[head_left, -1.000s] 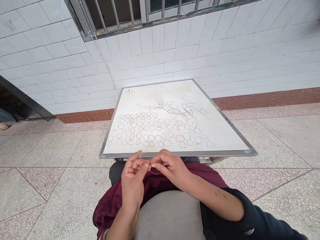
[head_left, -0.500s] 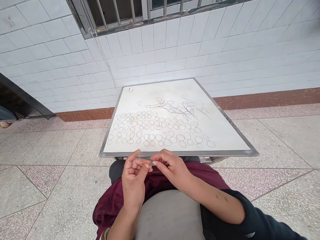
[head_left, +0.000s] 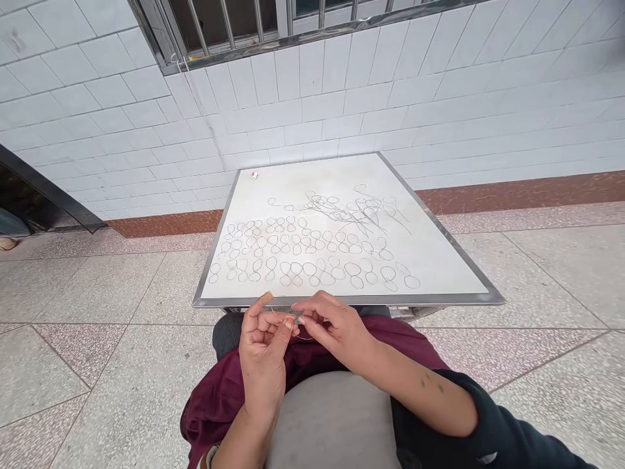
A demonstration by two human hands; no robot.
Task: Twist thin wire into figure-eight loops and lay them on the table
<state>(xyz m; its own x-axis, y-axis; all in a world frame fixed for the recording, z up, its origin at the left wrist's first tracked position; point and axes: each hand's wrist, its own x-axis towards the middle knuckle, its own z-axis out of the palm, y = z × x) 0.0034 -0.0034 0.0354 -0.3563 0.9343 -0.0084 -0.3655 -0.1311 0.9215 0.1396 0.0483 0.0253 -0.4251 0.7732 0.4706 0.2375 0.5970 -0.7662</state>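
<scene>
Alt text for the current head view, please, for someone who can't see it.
Two bare hands, left and right, pinch a thin wire at the near edge of a white-topped table. On it lie rows of figure-eight wire loops and, behind them, tangled looped wires; beyond stands a white tiled wall.

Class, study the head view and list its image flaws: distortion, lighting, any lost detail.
Head view: wide-angle stretch, the wall tiles slanting toward the corners; soft, even light, faint shadows; mild shine on the window bars; the thin wire between left hand and right hand barely resolves.
</scene>
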